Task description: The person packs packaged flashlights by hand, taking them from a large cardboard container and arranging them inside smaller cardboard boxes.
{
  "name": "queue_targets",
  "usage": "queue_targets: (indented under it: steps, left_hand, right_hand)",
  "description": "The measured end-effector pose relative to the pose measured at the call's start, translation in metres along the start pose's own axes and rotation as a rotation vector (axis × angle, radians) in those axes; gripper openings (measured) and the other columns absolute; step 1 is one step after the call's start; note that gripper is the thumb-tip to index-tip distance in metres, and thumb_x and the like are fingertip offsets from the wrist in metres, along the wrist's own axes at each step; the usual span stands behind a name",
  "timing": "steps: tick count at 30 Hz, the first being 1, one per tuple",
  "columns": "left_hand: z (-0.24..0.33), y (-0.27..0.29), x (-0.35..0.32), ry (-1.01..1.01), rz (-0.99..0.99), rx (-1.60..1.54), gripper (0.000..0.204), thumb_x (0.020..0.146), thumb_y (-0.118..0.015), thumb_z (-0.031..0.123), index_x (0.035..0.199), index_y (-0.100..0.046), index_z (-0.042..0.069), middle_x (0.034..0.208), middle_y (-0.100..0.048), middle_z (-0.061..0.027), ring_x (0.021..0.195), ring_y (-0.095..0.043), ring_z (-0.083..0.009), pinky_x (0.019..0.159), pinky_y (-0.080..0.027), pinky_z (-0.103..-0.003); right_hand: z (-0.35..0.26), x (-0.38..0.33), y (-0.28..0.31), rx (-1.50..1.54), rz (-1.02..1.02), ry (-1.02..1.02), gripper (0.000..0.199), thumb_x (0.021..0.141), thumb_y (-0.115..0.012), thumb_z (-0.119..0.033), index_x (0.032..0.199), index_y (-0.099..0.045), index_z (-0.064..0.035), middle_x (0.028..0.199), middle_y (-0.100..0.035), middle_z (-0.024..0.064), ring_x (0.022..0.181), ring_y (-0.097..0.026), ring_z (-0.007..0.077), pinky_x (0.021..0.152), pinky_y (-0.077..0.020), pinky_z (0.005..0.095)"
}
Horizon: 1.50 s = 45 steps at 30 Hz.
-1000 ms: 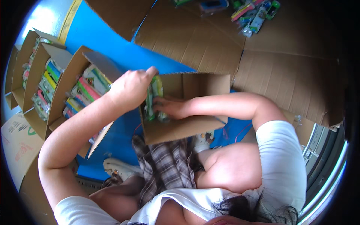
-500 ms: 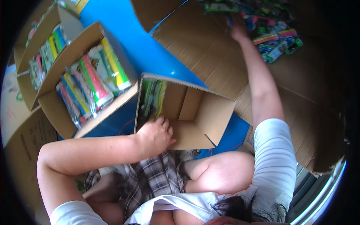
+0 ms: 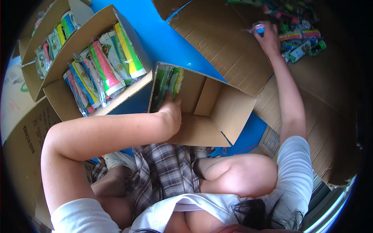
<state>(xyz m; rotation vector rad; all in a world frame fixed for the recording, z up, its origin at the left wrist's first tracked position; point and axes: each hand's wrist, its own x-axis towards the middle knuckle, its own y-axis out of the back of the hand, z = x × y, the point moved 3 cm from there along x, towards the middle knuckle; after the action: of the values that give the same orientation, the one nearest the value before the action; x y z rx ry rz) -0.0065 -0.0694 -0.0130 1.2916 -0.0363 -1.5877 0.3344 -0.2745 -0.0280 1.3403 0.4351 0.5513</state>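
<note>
My left hand [image 3: 169, 112] reaches into a small cardboard box [image 3: 217, 130] in front of me. Its partly hidden fingers rest against the green and yellow plastic-wrapped packets [image 3: 169, 83] standing along the box's left wall. Far out to the right, my right hand [image 3: 269, 40] is closed round a wrapped tube [image 3: 259, 28], whose blue and pink end faces me. Just beyond that hand lies a loose heap of similar wrapped tubes [image 3: 299, 51] on a large sheet of cardboard [image 3: 221, 46].
At left stands an open carton [image 3: 58, 101] filled with upright wrapped tubes in pink, green, blue and yellow. Another filled carton [image 3: 33, 79] stands behind it. A blue surface [image 3: 155, 42] shows between the boxes. Printed cardboard [image 3: 33, 136] lies at the lower left.
My right hand has come back out of the heap with a wrapped tube in it. My left hand has gone deeper into the small box, against the packets. The whole view has shifted slightly.
</note>
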Motion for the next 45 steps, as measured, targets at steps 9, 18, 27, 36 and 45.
queue_targets:
  steps: [9,18,27,36,45]
  left_hand:
    - [0.001,0.007,0.02,0.052,0.125,0.297,0.044,0.083,-0.052,0.024,0.117,-0.059,-0.002,0.127,-0.049,-0.0215,0.118,-0.043,-0.0433,0.095,-0.036,-0.055]
    - [0.008,-0.008,0.028,-0.011,0.039,0.284,0.043,0.083,-0.052,0.021,0.118,-0.059,-0.002,0.127,-0.05,-0.0255,0.118,-0.044,-0.0472,0.094,-0.035,-0.06]
    - [0.005,0.001,0.03,0.016,-0.037,0.136,0.041,0.083,-0.051,0.018,0.117,-0.059,-0.002,0.128,-0.048,-0.0294,0.117,-0.045,-0.0506,0.091,-0.038,-0.06]
    - [0.003,0.009,0.026,0.011,0.055,0.149,0.039,0.081,-0.053,0.018,0.114,-0.061,-0.001,0.125,-0.052,-0.0271,0.116,-0.048,-0.0485,0.094,-0.038,-0.058]
    - [0.003,-0.003,0.021,0.076,0.131,0.136,0.036,0.081,-0.055,0.02,0.109,-0.064,0.0,0.116,-0.059,-0.0226,0.111,-0.053,-0.0413,0.094,-0.04,-0.052]
  right_hand:
    - [-0.018,-0.119,0.21,1.233,0.112,-0.421,0.052,0.079,-0.071,-0.023,0.121,-0.048,-0.0033,0.105,-0.059,0.008,0.092,-0.059,0.0152,0.064,-0.0498,0.0264]
    - [-0.146,-0.219,0.129,1.794,-0.457,-1.019,0.045,0.084,-0.065,-0.011,0.124,-0.046,-0.0017,0.11,-0.059,0.0084,0.099,-0.059,0.0168,0.084,-0.0507,0.0343]
    - [-0.19,-0.228,0.066,1.512,-0.708,-0.428,0.025,0.078,-0.065,0.002,0.099,-0.052,-0.0038,0.096,-0.057,0.006,0.087,-0.057,0.0136,0.077,-0.0489,0.027]
    - [-0.186,-0.203,0.031,1.574,-1.169,-1.184,0.039,0.081,-0.063,-0.033,0.098,-0.06,0.0016,0.088,-0.062,0.0137,0.069,-0.059,0.0202,0.059,-0.0455,0.0284]
    - [-0.225,-0.199,-0.006,1.682,-1.173,-0.766,0.028,0.084,-0.066,-0.021,0.1,-0.059,0.0004,0.084,-0.064,0.0053,0.06,-0.055,0.0099,0.055,-0.0441,0.0215]
